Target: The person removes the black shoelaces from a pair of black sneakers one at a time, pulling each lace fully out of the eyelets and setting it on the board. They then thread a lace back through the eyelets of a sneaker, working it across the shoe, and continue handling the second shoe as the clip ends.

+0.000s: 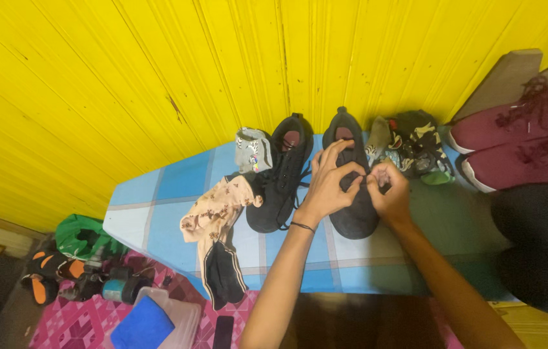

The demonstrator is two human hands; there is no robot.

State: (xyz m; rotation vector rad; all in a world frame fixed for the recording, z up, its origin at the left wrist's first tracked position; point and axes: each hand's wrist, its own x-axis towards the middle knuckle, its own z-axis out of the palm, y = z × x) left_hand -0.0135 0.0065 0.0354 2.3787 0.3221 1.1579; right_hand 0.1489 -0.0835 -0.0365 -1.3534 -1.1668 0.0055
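Both hands, left (pixel 329 184) and right (pixel 387 194), grip laces on matte black shoe (pixel 354 216).

Black lace-up shoe (pixel 350 187) lies upright, toe toward the person.

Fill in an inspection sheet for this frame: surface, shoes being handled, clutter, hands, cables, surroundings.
Surface: board with a blue checked cover, set against a yellow wall.
Job's things: right black shoe under both hands; left black shoe beside it, laces loose.
Clutter: beige patterned socks, dark sock hanging over the edge, grey patterned sock, bundle of patterned socks.
Hands: left hand and right hand pinch at the lacing of the right black shoe.
Cables: nothing seen.
Surroundings: maroon shoes at right; green bag, blue cloth on a pink floor mat.
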